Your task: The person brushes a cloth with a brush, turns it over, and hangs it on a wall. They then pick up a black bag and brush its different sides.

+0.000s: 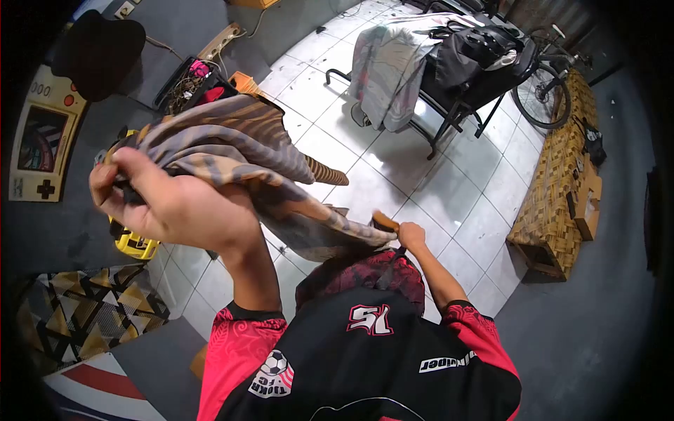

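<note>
A grey-and-brown camouflage-patterned garment [274,193] is stretched in the air between my two hands. My left hand [165,203], raised at the left, has its fingers closed on one gathered end of it. Lower and farther right, my right hand [413,236] grips the other end, where a brown piece [384,222] sticks out beside the fist. A ribbed, striped cuff [327,170] hangs free from the garment's far side. The cloth's folds hide what lies behind them.
A black-framed seat [460,98] stands ahead with a light cloth [393,70] and a black bag [477,49] on it. A bicycle [544,91] and a woven cabinet [551,203] are at the right. A yellow object [133,242] sits behind my left hand, near a box of cables [189,84].
</note>
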`<state>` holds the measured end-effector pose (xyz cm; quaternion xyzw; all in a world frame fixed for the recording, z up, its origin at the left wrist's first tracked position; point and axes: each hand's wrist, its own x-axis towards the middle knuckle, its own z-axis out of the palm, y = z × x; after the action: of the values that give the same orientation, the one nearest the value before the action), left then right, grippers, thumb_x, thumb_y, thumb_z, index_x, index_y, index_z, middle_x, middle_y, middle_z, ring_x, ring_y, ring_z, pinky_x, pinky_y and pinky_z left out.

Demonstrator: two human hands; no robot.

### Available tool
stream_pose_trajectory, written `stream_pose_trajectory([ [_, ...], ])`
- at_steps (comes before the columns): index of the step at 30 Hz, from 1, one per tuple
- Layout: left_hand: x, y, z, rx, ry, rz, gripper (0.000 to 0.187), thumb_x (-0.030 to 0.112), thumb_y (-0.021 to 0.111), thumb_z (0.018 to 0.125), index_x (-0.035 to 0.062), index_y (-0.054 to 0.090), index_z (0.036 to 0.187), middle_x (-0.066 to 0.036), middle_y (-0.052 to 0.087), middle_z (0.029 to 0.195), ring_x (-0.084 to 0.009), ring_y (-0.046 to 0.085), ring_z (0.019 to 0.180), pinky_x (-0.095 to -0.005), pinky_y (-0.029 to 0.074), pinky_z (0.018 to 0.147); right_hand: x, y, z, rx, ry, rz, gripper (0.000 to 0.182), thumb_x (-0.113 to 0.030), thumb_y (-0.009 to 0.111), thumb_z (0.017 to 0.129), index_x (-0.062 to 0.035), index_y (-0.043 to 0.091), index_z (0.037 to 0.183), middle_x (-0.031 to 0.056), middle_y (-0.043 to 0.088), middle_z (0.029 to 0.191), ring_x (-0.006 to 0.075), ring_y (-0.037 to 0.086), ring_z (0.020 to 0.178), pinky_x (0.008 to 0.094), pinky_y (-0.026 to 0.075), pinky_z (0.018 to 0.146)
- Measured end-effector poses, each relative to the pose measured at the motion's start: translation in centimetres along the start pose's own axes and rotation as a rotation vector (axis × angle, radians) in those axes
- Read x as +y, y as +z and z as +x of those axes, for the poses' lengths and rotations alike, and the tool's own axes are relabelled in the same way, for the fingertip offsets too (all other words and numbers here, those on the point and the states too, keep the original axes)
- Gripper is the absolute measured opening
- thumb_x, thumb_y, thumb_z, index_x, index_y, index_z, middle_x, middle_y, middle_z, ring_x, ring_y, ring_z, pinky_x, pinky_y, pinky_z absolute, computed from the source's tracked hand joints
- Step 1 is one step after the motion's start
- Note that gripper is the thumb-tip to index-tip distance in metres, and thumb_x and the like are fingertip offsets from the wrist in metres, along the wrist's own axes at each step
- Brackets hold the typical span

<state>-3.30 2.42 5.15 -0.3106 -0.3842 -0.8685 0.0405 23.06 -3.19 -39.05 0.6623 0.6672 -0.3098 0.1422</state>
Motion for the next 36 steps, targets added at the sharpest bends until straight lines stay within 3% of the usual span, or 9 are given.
stream_pose_trajectory([
  [5,-1.7,-0.6,-2.0,-0.322,0.188,0.278,0.005,0.001,0.049,0.089,0.0031,0.049,0.094,-0.005,0.049,0.095,-0.0126,0.049,0.086,-0.0246,0.041,0.080,-7.3,-9.9,-3.5,0.216,-0.207,0.660,0.057,-0.050,0.036,0.092,0.0022,0.056,0.083,0.0228,0.059,0.079,0.0367,0.058,0.080,0.0428,0.043,0.073],
  [8,-1.1,0.1,-3.6,-0.624,0.236,0.394,0.014,-0.008,0.045,0.083,0.0019,0.051,0.092,-0.006,0.049,0.091,-0.0143,0.048,0.082,-0.0257,0.041,0.078,-11.2,-15.1,-6.8,0.330,-0.724,0.862,0.079,-0.060,0.069,0.065,0.0025,0.049,0.110,0.0134,0.049,0.104,0.0259,0.050,0.099,0.0365,0.041,0.081],
  [10,-0.5,0.6,-5.8,-0.999,0.371,0.433,0.031,-0.013,0.042,0.068,0.0007,0.054,0.093,-0.012,0.047,0.084,-0.0251,0.049,0.074,-0.0321,0.042,0.071,-16.1,-20.0,-10.5,0.544,-1.017,0.932,0.103,-0.036,0.087,0.047,0.0027,0.035,0.127,0.0159,0.042,0.117,0.0296,0.045,0.108,0.0360,0.037,0.094],
  [15,0.2,-0.7,-10.1,-1.272,-0.118,0.208,0.019,-0.007,0.045,0.084,0.0014,0.052,0.099,-0.012,0.051,0.086,-0.0224,0.052,0.075,-0.0297,0.042,0.065,-19.5,-22.0,-13.8,0.346,-0.910,1.240,0.076,-0.023,0.079,0.061,-0.0030,0.041,0.123,0.0157,0.051,0.109,0.0312,0.052,0.100,0.0363,0.042,0.088],
  [19,1.4,-0.6,-7.8,-1.082,-0.249,0.067,0.013,0.002,0.039,0.094,0.0032,0.050,0.100,-0.003,0.050,0.092,-0.0061,0.047,0.080,-0.0206,0.039,0.068,-20.4,-17.5,-9.7,0.106,-0.906,1.363,0.070,-0.023,0.077,0.063,-0.0032,0.043,0.121,0.0145,0.058,0.095,0.0318,0.058,0.089,0.0351,0.046,0.081],
  [25,0.5,-0.1,-2.7,-0.592,-0.138,0.029,0.012,0.006,0.041,0.094,0.0019,0.050,0.100,-0.004,0.052,0.093,-0.0087,0.050,0.081,-0.0212,0.041,0.074,-19.0,-11.8,-6.4,0.330,-0.887,0.962,0.044,-0.015,0.072,0.065,-0.0035,0.044,0.098,0.0204,0.057,0.078,0.0352,0.061,0.076,0.0360,0.046,0.064],
  [27,0.1,-0.1,-1.7,-0.400,-0.246,-0.082,0.012,0.010,0.043,0.095,0.0041,0.051,0.102,-0.005,0.052,0.094,-0.0124,0.054,0.078,-0.0254,0.048,0.069,-17.7,-11.8,-6.0,0.225,-0.757,0.831,0.052,-0.010,0.070,0.067,-0.0029,0.047,0.113,0.0105,0.058,0.081,0.0125,0.054,0.074,0.0262,0.044,0.070],
  [30,0.0,-0.9,0.3,-0.390,-0.322,-0.046,0.013,0.010,0.042,0.095,0.0046,0.054,0.098,-0.003,0.054,0.089,-0.0125,0.055,0.080,-0.0263,0.048,0.070,-16.2,-13.6,-7.2,0.250,-0.731,0.891,0.037,-0.009,0.063,0.066,-0.0021,0.044,0.097,0.0206,0.052,0.073,0.0271,0.058,0.068,0.0368,0.043,0.062],
  [36,-9.2,-7.7,3.6,-1.058,-0.063,0.990,0.021,0.016,0.045,0.092,0.0001,0.056,0.101,-0.018,0.058,0.097,-0.0323,0.055,0.092,-0.0371,0.043,0.084,-14.1,-15.8,-9.0,0.206,-0.662,1.297,0.043,-0.009,0.069,0.074,0.0024,0.048,0.111,0.0064,0.061,0.095,0.0089,0.054,0.088,0.0239,0.043,0.079],
])
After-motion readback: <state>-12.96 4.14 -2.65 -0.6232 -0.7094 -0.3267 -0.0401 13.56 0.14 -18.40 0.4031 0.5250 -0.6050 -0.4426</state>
